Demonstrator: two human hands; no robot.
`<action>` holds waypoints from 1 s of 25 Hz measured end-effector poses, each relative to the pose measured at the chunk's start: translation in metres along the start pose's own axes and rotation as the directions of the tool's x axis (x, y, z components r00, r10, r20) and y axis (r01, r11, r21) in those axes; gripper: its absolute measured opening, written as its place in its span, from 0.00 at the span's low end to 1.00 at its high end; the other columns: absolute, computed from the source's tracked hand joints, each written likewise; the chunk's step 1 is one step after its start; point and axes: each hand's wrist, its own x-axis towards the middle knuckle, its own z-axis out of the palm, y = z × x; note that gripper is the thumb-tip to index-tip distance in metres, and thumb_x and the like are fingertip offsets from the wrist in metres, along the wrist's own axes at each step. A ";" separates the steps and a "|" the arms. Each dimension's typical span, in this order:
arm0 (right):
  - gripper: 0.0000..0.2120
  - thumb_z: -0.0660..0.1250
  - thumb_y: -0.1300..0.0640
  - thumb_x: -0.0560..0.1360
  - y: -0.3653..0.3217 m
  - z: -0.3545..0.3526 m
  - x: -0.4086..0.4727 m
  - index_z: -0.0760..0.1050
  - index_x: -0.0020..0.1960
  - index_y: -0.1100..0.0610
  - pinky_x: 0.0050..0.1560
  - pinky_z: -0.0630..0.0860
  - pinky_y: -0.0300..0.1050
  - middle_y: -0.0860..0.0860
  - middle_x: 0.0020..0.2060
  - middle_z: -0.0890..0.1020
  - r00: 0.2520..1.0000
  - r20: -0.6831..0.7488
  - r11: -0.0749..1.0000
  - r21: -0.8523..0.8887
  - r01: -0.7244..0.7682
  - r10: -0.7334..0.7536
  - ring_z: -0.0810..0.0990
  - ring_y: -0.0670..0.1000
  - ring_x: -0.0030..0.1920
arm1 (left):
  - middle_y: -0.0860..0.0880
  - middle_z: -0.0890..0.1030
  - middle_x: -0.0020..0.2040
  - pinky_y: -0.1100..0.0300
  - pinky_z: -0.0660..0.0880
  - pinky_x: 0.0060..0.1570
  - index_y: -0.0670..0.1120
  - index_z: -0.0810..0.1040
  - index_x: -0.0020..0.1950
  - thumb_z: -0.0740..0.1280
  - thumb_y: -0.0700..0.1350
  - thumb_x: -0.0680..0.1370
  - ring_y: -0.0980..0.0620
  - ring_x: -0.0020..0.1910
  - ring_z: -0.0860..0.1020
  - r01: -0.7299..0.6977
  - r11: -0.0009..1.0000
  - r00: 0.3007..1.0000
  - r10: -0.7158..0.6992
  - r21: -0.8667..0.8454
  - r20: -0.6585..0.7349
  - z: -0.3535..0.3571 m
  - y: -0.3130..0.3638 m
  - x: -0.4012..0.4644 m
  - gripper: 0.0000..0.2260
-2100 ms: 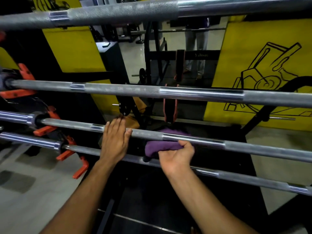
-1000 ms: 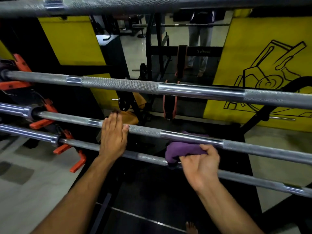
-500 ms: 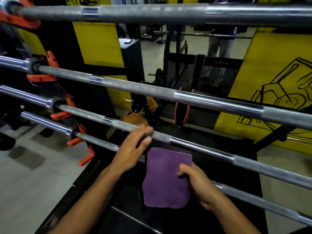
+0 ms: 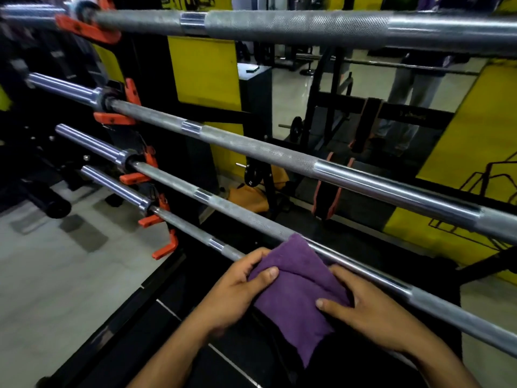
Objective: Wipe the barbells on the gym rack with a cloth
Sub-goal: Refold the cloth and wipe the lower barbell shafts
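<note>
Several steel barbells lie across the rack, one above another. A folded purple cloth [image 4: 293,292] is held in front of the two lowest bars, its top corner against the third barbell [image 4: 240,217]. My left hand [image 4: 237,289] pinches the cloth's left edge, thumb on top. My right hand [image 4: 361,306] grips its right side, thumb pressed on the fabric. The lowest barbell [image 4: 193,233] runs behind the cloth and is partly hidden by it. Higher up are the second barbell [image 4: 279,152] and the top barbell [image 4: 279,26].
Orange rack hooks [image 4: 131,177] hold the bar sleeves at the left. A black rack base [image 4: 156,312] lies below my arms. Beyond the bars are yellow wall panels [image 4: 204,68], dark gym machines and a standing person's legs [image 4: 408,93]. Grey floor [image 4: 56,275] spreads to the left.
My left hand came off the third barbell and took hold of the cloth's left edge. The cloth left the lowest bar and is now held in both hands. The view turned left.
</note>
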 end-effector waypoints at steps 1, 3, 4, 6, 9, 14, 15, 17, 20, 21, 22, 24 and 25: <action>0.23 0.70 0.31 0.68 0.000 -0.005 0.000 0.74 0.59 0.40 0.59 0.78 0.52 0.41 0.54 0.83 1.000 -0.006 1.000 -0.003 0.026 -0.026 0.82 0.41 0.53 | 0.45 0.80 0.53 0.50 0.74 0.57 0.42 0.77 0.62 0.66 0.45 0.82 0.48 0.53 0.78 0.018 0.999 0.999 -0.019 -0.026 -0.030 0.000 0.002 -0.002 0.10; 0.19 0.72 0.37 0.70 -0.011 -0.025 0.007 0.74 0.57 0.41 0.56 0.79 0.52 0.40 0.51 0.83 0.991 -0.083 0.991 -0.085 0.099 -0.106 0.82 0.41 0.50 | 0.46 0.81 0.55 0.54 0.75 0.59 0.43 0.76 0.63 0.64 0.43 0.82 0.50 0.55 0.79 0.040 0.996 0.993 -0.048 -0.079 -0.108 0.006 0.005 -0.005 0.10; 0.16 0.73 0.40 0.71 -0.020 -0.038 0.015 0.73 0.56 0.40 0.54 0.79 0.50 0.39 0.50 0.83 0.980 -0.129 0.976 -0.178 0.129 -0.153 0.82 0.40 0.49 | 0.48 0.82 0.57 0.56 0.76 0.60 0.44 0.76 0.64 0.64 0.42 0.82 0.50 0.57 0.80 0.044 0.989 0.984 -0.067 -0.144 -0.163 0.014 0.005 -0.005 0.11; 0.14 0.71 0.46 0.74 -0.041 -0.060 0.045 0.70 0.57 0.40 0.52 0.78 0.50 0.38 0.49 0.82 0.950 -0.139 0.883 -0.426 0.199 -0.281 0.81 0.41 0.50 | 0.49 0.82 0.62 0.56 0.76 0.63 0.47 0.74 0.68 0.63 0.40 0.82 0.49 0.63 0.79 -0.002 0.925 0.959 -0.106 -0.380 -0.263 0.035 0.003 0.001 0.15; 0.16 0.64 0.52 0.81 -0.063 -0.063 0.092 0.67 0.67 0.45 0.57 0.75 0.48 0.50 0.54 0.81 0.908 -0.034 0.742 -0.589 0.319 -0.418 0.80 0.52 0.55 | 0.46 0.81 0.65 0.51 0.78 0.61 0.51 0.70 0.73 0.60 0.39 0.83 0.47 0.64 0.80 -0.095 0.744 0.904 -0.213 -0.661 -0.370 0.069 -0.013 0.018 0.18; 0.37 0.54 0.31 0.78 -0.043 -0.011 0.085 0.47 0.80 0.46 0.62 0.72 0.56 0.57 0.72 0.65 0.979 -0.085 0.567 -0.823 0.035 -0.183 0.72 0.59 0.66 | 0.44 0.82 0.63 0.49 0.79 0.60 0.50 0.70 0.73 0.61 0.40 0.83 0.44 0.62 0.81 -0.159 0.744 0.830 -0.256 -0.649 -0.496 0.078 -0.033 0.025 0.18; 0.40 0.51 0.28 0.76 -0.038 0.000 0.078 0.43 0.80 0.46 0.63 0.71 0.59 0.57 0.74 0.60 0.994 -0.064 0.532 -0.846 -0.008 -0.088 0.69 0.60 0.68 | 0.43 0.82 0.63 0.49 0.78 0.61 0.50 0.70 0.73 0.62 0.40 0.83 0.44 0.62 0.81 -0.148 0.762 0.828 -0.253 -0.631 -0.500 0.075 -0.033 0.022 0.18; 0.42 0.48 0.27 0.77 -0.030 0.011 0.077 0.38 0.80 0.48 0.61 0.72 0.57 0.57 0.73 0.61 0.998 -0.045 0.492 -0.870 -0.017 -0.045 0.69 0.59 0.67 | 0.43 0.82 0.63 0.50 0.78 0.62 0.49 0.71 0.72 0.63 0.40 0.82 0.44 0.63 0.80 -0.102 0.790 0.838 -0.259 -0.605 -0.479 0.066 -0.034 0.018 0.18; 0.36 0.46 0.33 0.80 -0.021 0.002 0.096 0.44 0.81 0.50 0.52 0.76 0.48 0.53 0.68 0.67 0.961 0.036 0.438 -0.885 0.158 -0.273 0.75 0.53 0.60 | 0.46 0.82 0.64 0.45 0.74 0.67 0.52 0.71 0.71 0.64 0.41 0.82 0.44 0.64 0.79 -0.001 0.873 0.873 -0.237 -0.488 -0.426 0.051 -0.030 0.015 0.17; 0.33 0.46 0.34 0.80 -0.017 -0.007 0.108 0.48 0.80 0.49 0.52 0.77 0.47 0.52 0.67 0.69 0.945 0.096 0.479 -0.843 0.244 -0.312 0.76 0.52 0.59 | 0.46 0.82 0.64 0.45 0.73 0.68 0.52 0.70 0.71 0.64 0.40 0.82 0.45 0.65 0.79 0.002 0.889 0.881 -0.218 -0.458 -0.420 0.047 -0.027 0.015 0.18; 0.31 0.46 0.36 0.80 -0.020 -0.016 0.121 0.53 0.79 0.49 0.56 0.76 0.46 0.51 0.66 0.70 0.929 0.169 0.559 -0.757 0.337 -0.330 0.77 0.52 0.60 | 0.47 0.81 0.64 0.46 0.73 0.68 0.53 0.70 0.71 0.64 0.39 0.82 0.46 0.65 0.79 -0.008 0.899 0.887 -0.196 -0.437 -0.418 0.045 -0.023 0.015 0.19; 0.25 0.50 0.41 0.81 -0.029 -0.034 0.144 0.62 0.76 0.46 0.63 0.74 0.45 0.51 0.65 0.75 0.893 0.248 0.747 -0.490 0.449 -0.375 0.78 0.50 0.61 | 0.50 0.82 0.64 0.47 0.73 0.68 0.55 0.70 0.70 0.63 0.39 0.82 0.48 0.64 0.79 -0.002 0.924 0.897 -0.168 -0.382 -0.409 0.042 -0.014 0.018 0.18; 0.22 0.53 0.43 0.81 -0.035 -0.038 0.152 0.63 0.74 0.45 0.65 0.72 0.42 0.51 0.64 0.77 0.875 0.249 0.786 -0.387 0.483 -0.415 0.78 0.47 0.61 | 0.50 0.82 0.64 0.45 0.73 0.68 0.56 0.70 0.69 0.63 0.39 0.82 0.48 0.64 0.79 -0.003 0.930 0.897 -0.160 -0.369 -0.412 0.040 -0.013 0.020 0.18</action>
